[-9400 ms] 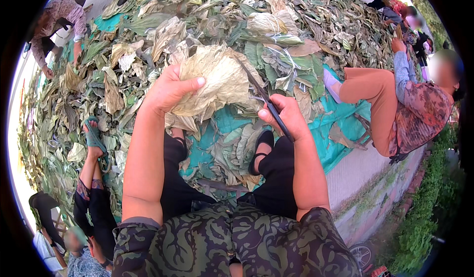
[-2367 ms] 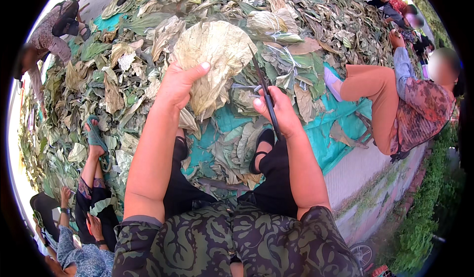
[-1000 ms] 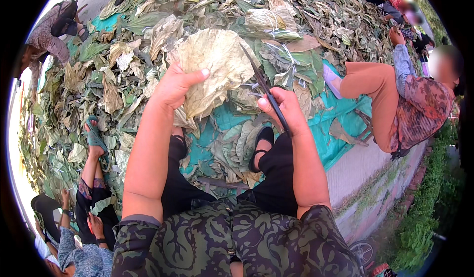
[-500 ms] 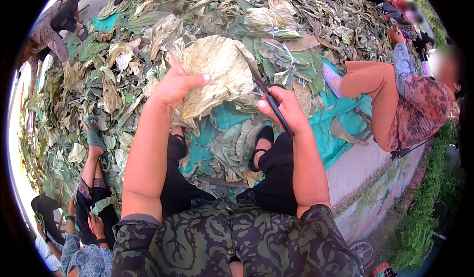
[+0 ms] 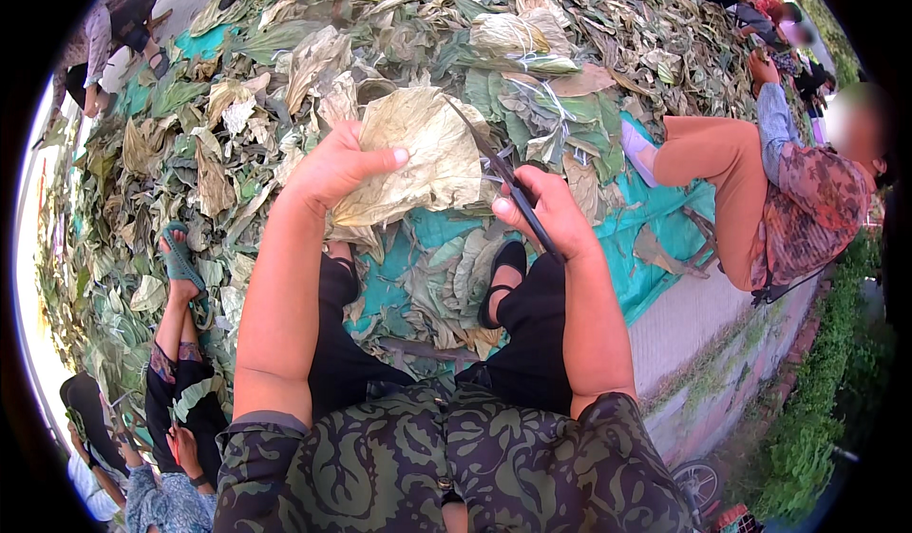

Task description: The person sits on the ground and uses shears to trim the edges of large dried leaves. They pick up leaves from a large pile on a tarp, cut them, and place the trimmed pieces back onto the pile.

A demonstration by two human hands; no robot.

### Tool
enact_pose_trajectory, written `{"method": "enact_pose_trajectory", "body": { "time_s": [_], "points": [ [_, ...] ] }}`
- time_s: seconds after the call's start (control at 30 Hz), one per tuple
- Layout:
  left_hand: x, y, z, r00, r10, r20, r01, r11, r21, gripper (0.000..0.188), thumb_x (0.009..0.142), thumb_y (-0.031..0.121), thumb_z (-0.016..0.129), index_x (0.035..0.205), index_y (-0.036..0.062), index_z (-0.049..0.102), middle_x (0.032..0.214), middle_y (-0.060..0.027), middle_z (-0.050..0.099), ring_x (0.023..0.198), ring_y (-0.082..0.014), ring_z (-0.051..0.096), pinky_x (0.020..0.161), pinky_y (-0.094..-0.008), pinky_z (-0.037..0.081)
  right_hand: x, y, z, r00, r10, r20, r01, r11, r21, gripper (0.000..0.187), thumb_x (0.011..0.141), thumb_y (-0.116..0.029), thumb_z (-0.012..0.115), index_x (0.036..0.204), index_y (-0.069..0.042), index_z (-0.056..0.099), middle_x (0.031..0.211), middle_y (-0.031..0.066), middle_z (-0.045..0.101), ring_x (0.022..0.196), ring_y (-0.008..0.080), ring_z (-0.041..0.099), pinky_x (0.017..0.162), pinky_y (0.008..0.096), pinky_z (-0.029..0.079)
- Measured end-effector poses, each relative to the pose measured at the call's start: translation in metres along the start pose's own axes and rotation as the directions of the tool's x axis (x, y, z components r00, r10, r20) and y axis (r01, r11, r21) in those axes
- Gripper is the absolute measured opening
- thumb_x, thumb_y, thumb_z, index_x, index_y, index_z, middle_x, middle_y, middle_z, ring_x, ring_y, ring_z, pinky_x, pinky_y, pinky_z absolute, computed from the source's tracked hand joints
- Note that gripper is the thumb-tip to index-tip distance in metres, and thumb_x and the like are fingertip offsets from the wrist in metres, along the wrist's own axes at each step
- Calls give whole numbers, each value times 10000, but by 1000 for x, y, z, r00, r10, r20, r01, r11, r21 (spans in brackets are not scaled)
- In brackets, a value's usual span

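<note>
A large pale dried leaf (image 5: 432,153) hangs in front of me, its left edge pinched in my left hand (image 5: 337,164), thumb on top. My right hand (image 5: 551,212) is closed round a pair of dark scissors (image 5: 494,158). The long blade points up and left along the leaf's right edge, its tip near the top. Whether a second blade lies behind the leaf I cannot see. The handle sticks out below my fingers.
Dried leaves in a wide heap (image 5: 399,29) cover the ground, with a tied bundle (image 5: 518,39) at the back. Teal sheeting (image 5: 655,248) shows beneath. A person in brown trousers (image 5: 712,162) sits at the right. Others sit at the left and lower left.
The leaf has shifted slightly down and left, and its top edge sits lower. The scissors' tip has moved a little left. At the far left, another person has changed posture.
</note>
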State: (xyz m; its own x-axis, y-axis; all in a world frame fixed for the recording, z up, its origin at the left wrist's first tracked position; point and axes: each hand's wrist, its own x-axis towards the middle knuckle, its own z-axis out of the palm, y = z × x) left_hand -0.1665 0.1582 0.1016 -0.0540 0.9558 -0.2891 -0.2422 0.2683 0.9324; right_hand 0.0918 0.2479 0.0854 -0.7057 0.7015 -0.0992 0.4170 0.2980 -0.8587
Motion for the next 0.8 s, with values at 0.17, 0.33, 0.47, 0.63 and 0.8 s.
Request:
{"method": "enact_pose_trajectory", "body": {
  "time_s": [0.17,0.33,0.47,0.63,0.8],
  "points": [
    [-1,-1,-1,1000,-1,5,1,997,-74,330,725,101,675,1030,16,582,915,-37,629,800,-114,591,754,-259,456,1,-4,-4,996,86,33,-85,996,-27,409,692,-386,696,694,-19,516,604,-30,446,566,62,398,491,223,346],
    [-1,0,-2,1000,-18,-22,16,995,-96,300,733,85,664,1015,15,587,912,-38,629,785,-104,591,738,-249,460,0,-1,-4,996,78,40,-75,995,-64,419,686,-383,701,718,-10,514,628,-12,459,582,70,401,508,232,356],
    [-1,-1,-4,1000,-12,16,12,999,30,271,739,73,653,997,12,597,905,-37,630,784,-98,589,735,-247,462,0,-1,-1,998,39,41,-36,997,-61,434,678,-383,705,752,0,514,662,11,473,605,81,412,533,244,372],
    [1,-5,-6,997,-55,46,52,997,59,248,743,86,653,977,17,605,883,-26,630,766,-89,581,720,-240,458,1,-5,-1,999,48,24,-46,995,-92,441,650,-395,714,732,-2,530,614,34,479,570,113,435,522,263,378],
    [1,-5,-4,1000,-1,15,0,1000,28,211,755,131,653,936,30,615,806,13,615,673,-55,538,640,-215,437,0,-5,0,995,99,-13,-100,992,-81,474,603,-430,726,701,0,552,552,87,492,517,180,461,514,308,386]
  ]
}}
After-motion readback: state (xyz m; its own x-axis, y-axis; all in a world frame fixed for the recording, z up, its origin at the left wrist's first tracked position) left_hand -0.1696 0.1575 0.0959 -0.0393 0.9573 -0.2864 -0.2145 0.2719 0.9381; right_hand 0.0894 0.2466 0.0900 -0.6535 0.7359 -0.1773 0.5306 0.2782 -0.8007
